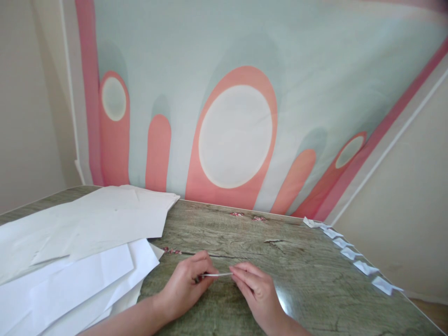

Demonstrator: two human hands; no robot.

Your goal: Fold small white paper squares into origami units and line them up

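A thin folded strip of white paper (221, 275) is stretched between my two hands, seen almost edge-on just above the table. My left hand (189, 282) pinches its left end between thumb and fingers. At the opposite end, the fingertips of my right hand (257, 289) are closed on the paper. Its exact folded shape is hard to make out from this angle. Loose white paper sheets (119, 219) lie in an overlapping pile to the left of my left hand, with smaller cut pieces (87, 280) nearer to me.
Several small folded paper pieces (364, 268) stand in a row along the right edge of the wood-patterned table (308, 280). Small reddish patches (259, 218) show on the tabletop toward the back. Behind the table hangs a green and coral backdrop (182, 70).
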